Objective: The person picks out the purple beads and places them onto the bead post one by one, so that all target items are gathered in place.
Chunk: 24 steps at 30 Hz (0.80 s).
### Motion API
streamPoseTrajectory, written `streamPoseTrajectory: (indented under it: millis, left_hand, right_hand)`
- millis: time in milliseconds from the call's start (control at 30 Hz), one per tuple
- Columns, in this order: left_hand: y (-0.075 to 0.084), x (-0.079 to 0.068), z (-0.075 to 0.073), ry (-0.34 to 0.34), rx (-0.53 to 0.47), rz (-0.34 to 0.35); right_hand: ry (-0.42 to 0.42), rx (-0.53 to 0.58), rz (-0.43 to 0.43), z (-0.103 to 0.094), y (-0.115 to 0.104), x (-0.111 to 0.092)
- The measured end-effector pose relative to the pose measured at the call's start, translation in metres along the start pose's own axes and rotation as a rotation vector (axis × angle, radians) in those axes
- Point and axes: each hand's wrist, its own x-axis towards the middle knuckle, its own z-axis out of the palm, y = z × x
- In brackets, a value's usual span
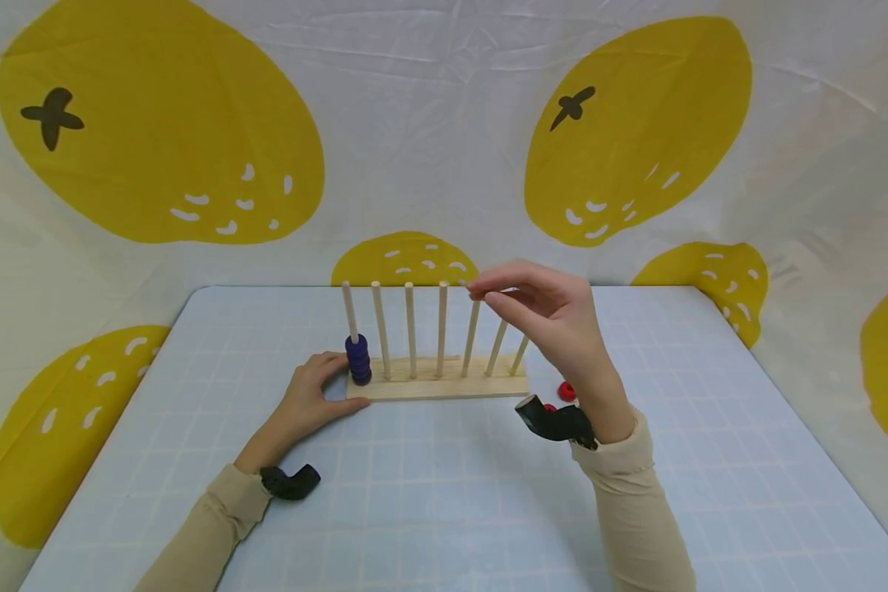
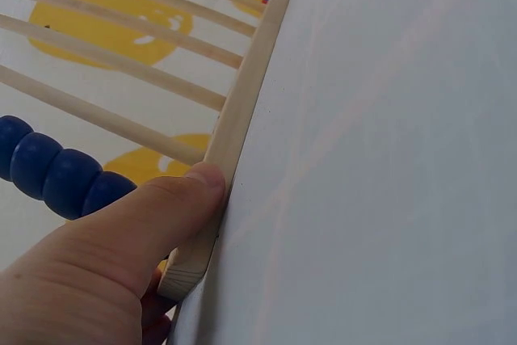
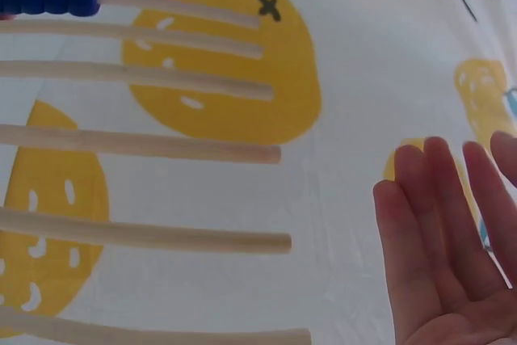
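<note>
A wooden peg rack [image 1: 437,388] stands on the table with a row of several upright pegs. Dark blue beads [image 1: 358,360] are stacked on its leftmost peg. My left hand [image 1: 313,393] grips the left end of the base, thumb [image 2: 174,199] along the front edge and fingers behind. Over the right half of the rack is my right hand [image 1: 548,308], its fingertips near the tops of the pegs in the head view. Its fingers [image 3: 452,232] are extended and loosely bent, with nothing seen between them and the thumb.
Red beads [image 1: 567,391] lie on the table just beyond the rack's right end, partly hidden by the right wrist and its black camera mount [image 1: 555,421]. Another black mount [image 1: 290,482] is on the left wrist. A curtain with yellow fruit prints [image 1: 429,164] hangs behind the table.
</note>
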Motion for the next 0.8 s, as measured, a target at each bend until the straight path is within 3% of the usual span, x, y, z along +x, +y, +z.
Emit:
streamPoseTrajectory:
  millis: [333,800]
  left_hand:
    - [-0.001,0.0,0.0,-0.014,0.006,-0.019]
    - [0.001,0.001,0.001,-0.005,0.023,-0.008]
  right_hand:
    - [0.015,-0.074,0.022,-0.021,-0.002,-0.018]
    - [0.048,-0.228,0.182,-0.059,0.003,-0.043]
